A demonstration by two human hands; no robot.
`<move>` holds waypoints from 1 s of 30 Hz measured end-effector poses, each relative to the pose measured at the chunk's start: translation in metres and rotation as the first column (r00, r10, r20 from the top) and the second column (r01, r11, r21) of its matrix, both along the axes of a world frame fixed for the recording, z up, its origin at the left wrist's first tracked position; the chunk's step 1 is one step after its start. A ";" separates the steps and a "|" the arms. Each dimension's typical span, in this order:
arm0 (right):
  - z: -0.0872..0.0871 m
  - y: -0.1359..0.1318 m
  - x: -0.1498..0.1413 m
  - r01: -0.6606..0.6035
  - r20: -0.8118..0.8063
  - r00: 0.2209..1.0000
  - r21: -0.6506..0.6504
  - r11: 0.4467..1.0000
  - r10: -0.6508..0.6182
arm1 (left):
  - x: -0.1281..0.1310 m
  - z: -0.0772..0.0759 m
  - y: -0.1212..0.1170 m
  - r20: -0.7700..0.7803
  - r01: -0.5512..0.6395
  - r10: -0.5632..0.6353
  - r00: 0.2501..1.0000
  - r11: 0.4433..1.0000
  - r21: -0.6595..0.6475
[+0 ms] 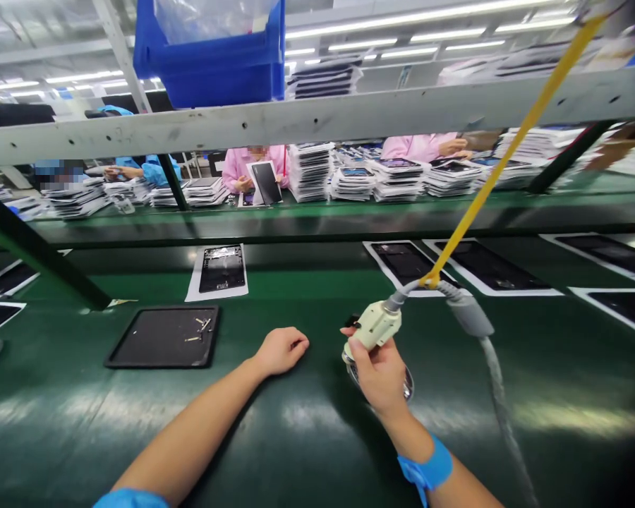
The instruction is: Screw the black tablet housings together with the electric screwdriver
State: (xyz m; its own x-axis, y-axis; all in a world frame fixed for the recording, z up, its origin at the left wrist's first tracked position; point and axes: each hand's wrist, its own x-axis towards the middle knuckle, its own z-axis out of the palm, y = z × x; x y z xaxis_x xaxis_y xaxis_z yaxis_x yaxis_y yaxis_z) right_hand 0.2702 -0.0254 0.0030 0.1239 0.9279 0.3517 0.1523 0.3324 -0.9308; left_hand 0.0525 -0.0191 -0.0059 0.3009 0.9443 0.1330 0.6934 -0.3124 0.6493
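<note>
My right hand (384, 381) grips a cream-coloured plug (379, 324) on a grey cable (500, 395), held above the green work surface. The thumb lies along its near side. A yellow strap (508, 152) ties up the cable beside a thick grey cylinder (470, 314). Below the hand, a round shiny metal piece (408, 384) is partly hidden. My left hand (282, 351) rests on the surface in a loose fist, with nothing visible in it. To its left lies a black tray (159, 339) with several small metal pieces (200, 330) in it.
Dark flat panels on white sheets (222, 270) lie along the back of the green surface. A grey metal rail (317, 120) crosses overhead, bearing a blue bin (212, 60). Beyond, co-workers in pink (233, 169) and blue sleeves (161, 171) sit behind stacked panels (311, 173).
</note>
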 end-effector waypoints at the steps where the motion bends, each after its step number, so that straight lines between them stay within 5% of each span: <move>1: 0.000 0.000 0.000 0.001 -0.001 1.000 -0.011 1.000 -0.001 | 0.000 0.000 0.000 -0.002 -0.004 0.004 1.000 1.000 -0.003; 12: 0.005 0.000 0.000 0.013 0.010 1.000 -0.029 0.999 -0.012 | 0.001 -0.004 -0.002 -0.029 -0.011 0.012 1.000 0.999 0.036; 17: 0.002 0.002 0.000 0.016 0.003 1.000 -0.046 0.999 -0.016 | -0.011 0.001 0.004 -0.170 -0.070 0.108 0.979 0.973 0.218; 19: 0.001 0.002 0.001 0.020 0.011 1.000 -0.050 0.999 -0.020 | -0.031 0.011 0.008 -0.269 -0.193 0.278 0.922 0.933 0.304; 23: -0.001 0.004 0.000 0.018 0.042 0.999 -0.057 0.998 -0.016 | -0.090 0.026 0.003 -0.470 -0.468 0.583 0.663 0.813 0.347; 26: -0.002 0.006 -0.003 0.015 0.046 0.999 -0.042 0.999 -0.013 | -0.129 0.018 -0.011 -0.601 -0.542 0.585 0.544 0.792 0.280; 30: 0.000 0.008 -0.006 -0.009 0.055 0.998 -0.017 1.000 0.010 | -0.155 -0.006 -0.019 -0.639 -0.554 0.572 0.514 0.790 0.261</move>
